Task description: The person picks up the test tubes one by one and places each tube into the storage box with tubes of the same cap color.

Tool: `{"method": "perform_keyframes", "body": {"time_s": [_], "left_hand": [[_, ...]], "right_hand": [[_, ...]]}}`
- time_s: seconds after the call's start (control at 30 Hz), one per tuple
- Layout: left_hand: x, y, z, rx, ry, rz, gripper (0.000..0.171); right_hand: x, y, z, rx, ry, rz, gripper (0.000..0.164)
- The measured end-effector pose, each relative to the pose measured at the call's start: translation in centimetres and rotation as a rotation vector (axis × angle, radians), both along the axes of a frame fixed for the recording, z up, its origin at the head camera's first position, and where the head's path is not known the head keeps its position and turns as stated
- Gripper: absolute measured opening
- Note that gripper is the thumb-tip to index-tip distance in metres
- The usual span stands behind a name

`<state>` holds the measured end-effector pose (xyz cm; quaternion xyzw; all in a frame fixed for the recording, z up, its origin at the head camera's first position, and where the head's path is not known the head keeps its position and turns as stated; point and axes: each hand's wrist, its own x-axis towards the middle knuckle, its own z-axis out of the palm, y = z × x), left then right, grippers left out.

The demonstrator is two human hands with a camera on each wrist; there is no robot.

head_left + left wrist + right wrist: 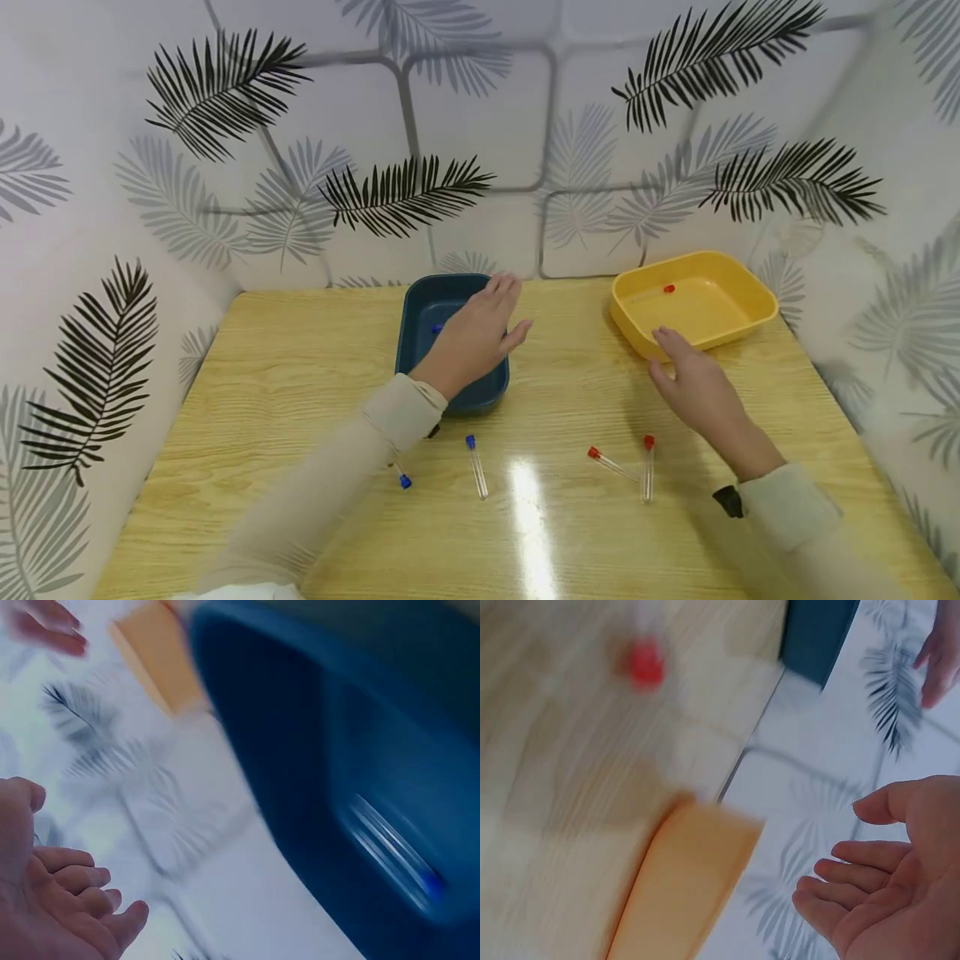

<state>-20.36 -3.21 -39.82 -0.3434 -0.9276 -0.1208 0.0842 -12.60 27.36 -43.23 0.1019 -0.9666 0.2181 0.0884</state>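
Observation:
My left hand (474, 333) is held over the dark blue bin (411, 333), fingers extended and holding nothing. Inside that bin lies a clear test tube (390, 851) with a blue cap, partly hidden by the hand in the head view. My right hand (701, 387) hovers at the front rim of the yellow bin (750, 321); its fingers are loose, with nothing in them. A red-capped test tube (668, 289) rests in the yellow bin. Whether the right fingertips touch the rim, I cannot tell.
Between the arms, a blue-capped tube (477, 468) and two red-capped tubes, one slanted (613, 463) and one straight (648, 471), lie on the wooden table (300, 358). Another blue-capped tube (405, 481) is partly covered by the left sleeve. A leaf-patterned wall (480, 125) stands behind.

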Motion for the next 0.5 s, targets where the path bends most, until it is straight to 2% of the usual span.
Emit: {"method": "perform_keyframes", "body": {"time_s": [0.07, 0.17, 0.3, 0.5], "left_hand": [[0.6, 2.0, 0.2, -0.007, 0.003, -0.035, 0.064], [1.4, 4.7, 0.2, -0.030, -0.009, -0.078, 0.063], [2.0, 8.0, -0.1, -0.066, -0.029, -0.118, 0.063], [2.1, 12.2, -2.1, -0.119, -0.027, -0.131, 0.066]], "right_hand": [[-0.7, 2.2, 0.4, 0.020, -0.032, -0.033, 0.048], [-1.7, 5.2, 1.0, 0.039, -0.126, -0.077, 0.053], [-3.1, 8.7, 1.6, 0.050, -0.200, -0.122, 0.059], [-5.0, 12.5, 1.7, 0.077, -0.208, -0.174, 0.060]]}}
